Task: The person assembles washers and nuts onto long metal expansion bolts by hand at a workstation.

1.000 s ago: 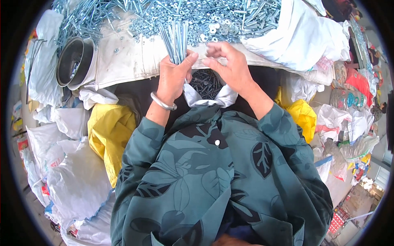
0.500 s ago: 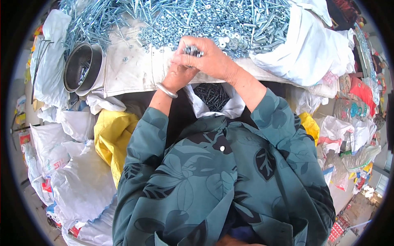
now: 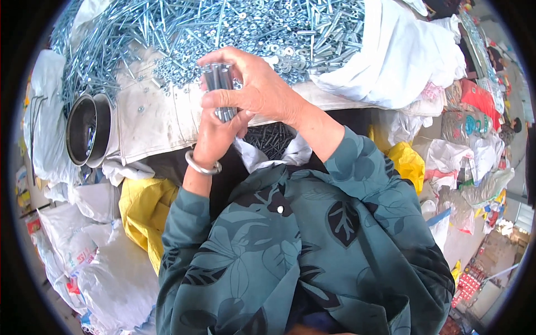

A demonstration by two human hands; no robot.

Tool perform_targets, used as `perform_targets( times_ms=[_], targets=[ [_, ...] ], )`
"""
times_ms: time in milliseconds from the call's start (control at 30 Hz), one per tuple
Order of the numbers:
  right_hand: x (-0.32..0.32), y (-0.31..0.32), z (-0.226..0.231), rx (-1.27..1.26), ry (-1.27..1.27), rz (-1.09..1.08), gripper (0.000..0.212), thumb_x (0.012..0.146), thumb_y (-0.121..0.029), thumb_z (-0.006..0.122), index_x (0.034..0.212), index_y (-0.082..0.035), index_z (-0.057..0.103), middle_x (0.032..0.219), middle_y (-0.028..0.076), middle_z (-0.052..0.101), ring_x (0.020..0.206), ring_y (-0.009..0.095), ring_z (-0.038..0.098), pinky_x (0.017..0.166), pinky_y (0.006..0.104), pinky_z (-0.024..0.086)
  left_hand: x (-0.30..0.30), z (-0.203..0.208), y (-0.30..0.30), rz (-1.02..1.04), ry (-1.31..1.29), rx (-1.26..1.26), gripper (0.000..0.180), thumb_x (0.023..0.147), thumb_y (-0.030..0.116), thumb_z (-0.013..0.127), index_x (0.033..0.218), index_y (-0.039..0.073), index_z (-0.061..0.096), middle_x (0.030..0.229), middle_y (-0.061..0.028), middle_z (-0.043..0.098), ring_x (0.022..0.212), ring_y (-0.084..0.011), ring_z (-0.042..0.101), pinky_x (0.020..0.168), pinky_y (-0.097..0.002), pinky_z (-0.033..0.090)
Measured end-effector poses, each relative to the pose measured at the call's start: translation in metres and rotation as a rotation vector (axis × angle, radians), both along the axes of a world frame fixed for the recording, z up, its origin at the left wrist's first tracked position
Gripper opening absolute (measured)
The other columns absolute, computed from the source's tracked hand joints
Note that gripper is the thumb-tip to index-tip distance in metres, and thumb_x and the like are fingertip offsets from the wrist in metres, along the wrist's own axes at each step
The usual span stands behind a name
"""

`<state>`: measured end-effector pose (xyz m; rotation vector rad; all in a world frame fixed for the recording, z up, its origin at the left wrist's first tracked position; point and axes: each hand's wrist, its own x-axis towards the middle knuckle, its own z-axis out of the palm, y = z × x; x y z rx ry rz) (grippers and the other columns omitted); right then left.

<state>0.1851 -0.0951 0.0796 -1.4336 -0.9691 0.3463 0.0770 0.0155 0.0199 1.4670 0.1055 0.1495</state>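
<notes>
My right hand [image 3: 259, 89] is closed round a bundle of short silvery metal bolts [image 3: 219, 81], thumb across the near side and fingers behind. The bolts lie side by side, their far ends showing above the thumb. Beneath the bundle, my left hand [image 3: 215, 134] is curled against its lower end, with a silver bracelet at the wrist. Part of the left fingers is hidden behind the bolts and the right thumb. Both hands are over the near edge of a cloth-covered table [image 3: 148, 120]. Just beyond them lies a heap of loose washers and nuts [image 3: 245, 36].
Long thin metal rods [image 3: 95, 67] pile up at the far left. A dark round pot [image 3: 78, 131] with metal pieces inside lies tipped at the left. An open white bag [image 3: 254, 159] of dark screws [image 3: 268, 139] sits below the hands. White sheeting [image 3: 385, 61] covers the right side.
The bundle has turned more upright and more of its length shows. In the picture, both hands sit further left, and the view itself has shifted. The left hand is now lower under the bolts.
</notes>
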Motion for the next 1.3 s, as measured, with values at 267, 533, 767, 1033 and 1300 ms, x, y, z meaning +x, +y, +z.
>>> perform_targets(
  times_ms=[267,533,767,1033,1300],
  targets=[
    [-0.009,-0.056,-0.022,-0.311,0.158,-0.04,0.022,0.092,-0.018,0.067,0.085,0.002,0.058,0.072,0.005,0.062,0.065,0.007,0.057,0.057,0.0239,0.046,-0.02,-0.006,-0.033,-0.015,0.167,-0.104,0.021,0.093,0.023,0.067,0.094,0.003,0.062,0.065,0.002,0.054,0.052,-0.0057,0.047,0.045,-0.021,0.035],
    [0.02,-0.084,-0.015,-0.33,-0.216,-0.074,0.029,0.093,-0.029,0.061,0.086,-0.001,0.063,0.079,0.011,0.064,0.071,0.022,0.061,0.067,0.0362,0.048,-0.03,-0.013,-0.041,0.133,0.242,-0.408,0.025,0.094,0.026,0.066,0.093,0.001,0.06,0.066,-0.0037,0.056,0.05,-0.0087,0.049,0.042,-0.0231,0.035],
    [0.124,-0.132,-0.038,-0.873,-1.181,-0.45,0.013,0.085,-0.013,0.062,0.096,-0.005,0.064,0.093,0.011,0.06,0.088,0.03,0.064,0.08,0.044,0.047,-0.034,-0.01,-0.043,0.182,0.264,-0.418,0.022,0.095,0.022,0.065,0.089,0.001,0.059,0.068,-0.0013,0.054,0.048,-0.0082,0.047,0.042,-0.0234,0.033],
    [0.126,-0.129,-0.043,-0.909,-1.246,-0.49,0.02,0.083,-0.001,0.058,0.101,-0.006,0.062,0.092,0.013,0.063,0.086,0.033,0.065,0.078,0.045,0.046,-0.039,-0.009,-0.043,0.227,0.301,-0.394,0.024,0.093,0.024,0.067,0.087,0.002,0.059,0.066,-0.0004,0.053,0.048,-0.0077,0.046,0.043,-0.0229,0.032],
    [0.027,-0.084,-0.01,0.136,0.438,-0.153,0.021,0.094,-0.007,0.06,0.112,0.003,0.054,0.096,0.013,0.067,0.093,0.026,0.07,0.081,0.0342,0.057,-0.041,-0.013,-0.052,0.18,0.284,-0.384,0.019,0.09,0.018,0.071,0.088,0.002,0.06,0.069,-0.0012,0.058,0.048,-0.0055,0.048,0.042,-0.0219,0.036]
  ],
)
